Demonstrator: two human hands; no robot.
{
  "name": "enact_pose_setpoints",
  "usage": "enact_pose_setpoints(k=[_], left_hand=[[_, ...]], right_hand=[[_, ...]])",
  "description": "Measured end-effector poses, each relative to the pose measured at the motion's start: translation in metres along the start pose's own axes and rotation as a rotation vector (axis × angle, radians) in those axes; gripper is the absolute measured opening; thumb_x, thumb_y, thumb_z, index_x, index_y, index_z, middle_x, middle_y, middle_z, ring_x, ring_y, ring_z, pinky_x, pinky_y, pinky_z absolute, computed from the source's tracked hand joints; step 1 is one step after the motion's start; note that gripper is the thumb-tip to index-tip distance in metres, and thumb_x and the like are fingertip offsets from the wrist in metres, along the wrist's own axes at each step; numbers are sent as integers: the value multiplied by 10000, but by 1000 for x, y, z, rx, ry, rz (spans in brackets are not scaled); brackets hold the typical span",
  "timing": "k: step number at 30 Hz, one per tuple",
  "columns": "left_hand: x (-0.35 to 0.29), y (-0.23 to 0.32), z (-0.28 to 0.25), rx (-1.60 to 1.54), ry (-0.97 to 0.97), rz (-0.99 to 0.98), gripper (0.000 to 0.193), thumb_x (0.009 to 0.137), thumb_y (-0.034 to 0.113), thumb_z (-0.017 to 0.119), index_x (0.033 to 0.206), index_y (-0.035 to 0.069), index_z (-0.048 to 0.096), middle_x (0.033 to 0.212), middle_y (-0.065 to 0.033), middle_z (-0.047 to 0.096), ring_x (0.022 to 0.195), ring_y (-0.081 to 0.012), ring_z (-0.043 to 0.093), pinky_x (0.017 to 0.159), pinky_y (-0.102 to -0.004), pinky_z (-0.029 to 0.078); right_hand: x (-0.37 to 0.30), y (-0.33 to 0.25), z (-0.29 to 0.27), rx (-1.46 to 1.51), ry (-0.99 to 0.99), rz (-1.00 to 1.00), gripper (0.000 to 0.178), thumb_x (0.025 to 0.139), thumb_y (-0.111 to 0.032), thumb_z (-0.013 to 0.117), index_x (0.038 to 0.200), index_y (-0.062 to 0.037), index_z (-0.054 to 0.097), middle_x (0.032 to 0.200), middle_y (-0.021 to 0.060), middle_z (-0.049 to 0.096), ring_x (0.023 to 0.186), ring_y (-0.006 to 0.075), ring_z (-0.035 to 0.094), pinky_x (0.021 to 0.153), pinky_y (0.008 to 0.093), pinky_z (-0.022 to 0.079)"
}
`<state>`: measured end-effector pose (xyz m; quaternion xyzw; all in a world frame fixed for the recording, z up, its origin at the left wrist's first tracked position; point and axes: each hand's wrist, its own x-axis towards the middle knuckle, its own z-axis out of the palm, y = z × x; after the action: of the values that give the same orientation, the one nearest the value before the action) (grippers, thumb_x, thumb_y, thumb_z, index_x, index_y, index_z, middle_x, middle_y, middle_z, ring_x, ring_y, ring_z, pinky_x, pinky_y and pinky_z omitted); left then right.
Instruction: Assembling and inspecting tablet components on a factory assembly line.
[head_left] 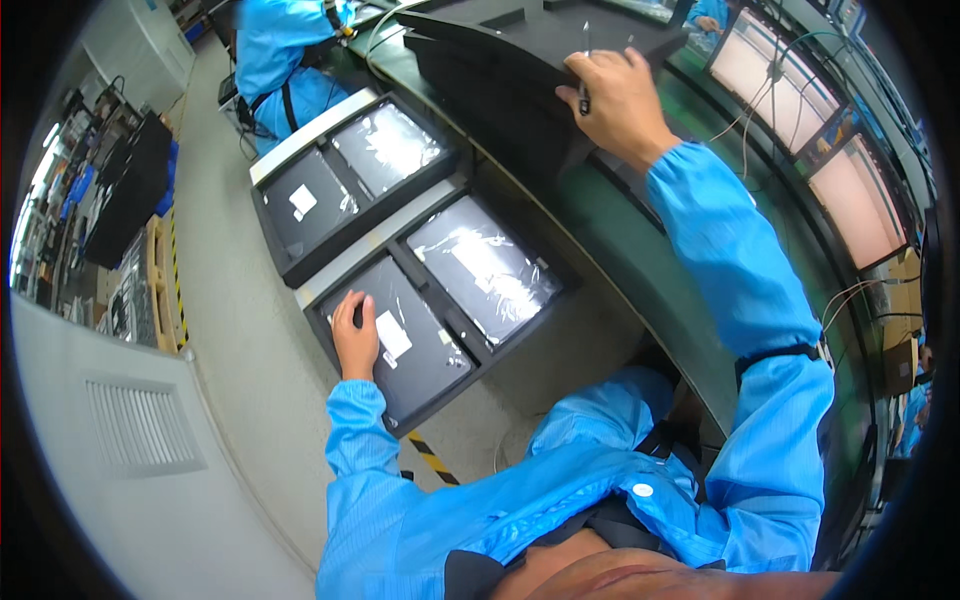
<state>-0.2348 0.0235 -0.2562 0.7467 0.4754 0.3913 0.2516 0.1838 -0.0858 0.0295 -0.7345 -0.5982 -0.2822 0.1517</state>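
My left hand [357, 338] is at the left edge of a flat dark panel [410, 345] in clear film with a white label. Its thumb and fingers are bent, with a gap between them and nothing visible inside. The panel lies in a black foam tray [455, 385], beside a second film-covered panel [485, 270]. My right hand [622, 108] is raised over the bench, closed around a slim black pen-like tool [585, 98] whose thin tip points away from me. Just beyond that hand is a large black foam tray [500, 45], partly cut off by the upper edge.
Another foam tray [300, 262] with two wrapped panels stands just beyond the near one. The green bench [690, 330] runs along my right, with lit screens [775, 80] and loose cables behind it. A co-worker in blue [280, 60] sits at the far left.
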Motion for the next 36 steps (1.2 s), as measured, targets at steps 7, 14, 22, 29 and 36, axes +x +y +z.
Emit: enact_pose_setpoints(k=[7, 14, 22, 29, 36], left_hand=[[4, -8, -38, -1048, 112, -232, 762, 1067, 589, 407, 1521, -23, 396, 1444, -257, 548, 1344, -373, 541, 1197, -476, 369], [-67, 17, -105, -1681, 214, -412, 1058, 964, 727, 504, 1638, 15, 105, 1664, -255, 224, 1573, -374, 170, 1299, -535, 121], [-94, 18, -117, -1438, 302, -497, 678, 1082, 521, 415, 1468, -31, 495, 1510, -190, 530, 1390, -285, 497, 1197, -464, 353], [-91, -64, -174, -1113, 82, -588, 576, 1049, 477, 487, 1390, 21, 571, 1445, -147, 577, 1312, -308, 561, 1102, -429, 450], [-82, 21, -126, 348, 219, -389, 691, 973, 336, 694, 1481, -76, 473, 1529, -222, 500, 1428, -331, 466, 1189, -428, 355]], right_hand=[[-100, -52, -36, 284, 24, -304, 353, 827, -61, 740, 1145, -79, 585, 1333, 88, 623, 1363, 325, 498, 1188, 634, 283], [-200, -64, 18, 525, -142, -235, 399, 780, 82, 675, 1148, -43, 587, 1420, 99, 598, 1458, 334, 415, 1215, 574, 331], [-213, -62, -8, 1047, -302, -189, 486, 752, 193, 609, 1195, -7, 603, 1401, 119, 610, 1451, 401, 405, 1220, 486, 348], [-231, -63, 14, 939, -449, -98, 495, 776, 168, 633, 1226, -33, 605, 1399, 125, 604, 1474, 382, 389, 1223, 478, 349], [-255, -68, 36, 758, -357, -197, 491, 788, 109, 670, 1249, -42, 590, 1241, 121, 656, 1453, 357, 418, 1242, 513, 313]])
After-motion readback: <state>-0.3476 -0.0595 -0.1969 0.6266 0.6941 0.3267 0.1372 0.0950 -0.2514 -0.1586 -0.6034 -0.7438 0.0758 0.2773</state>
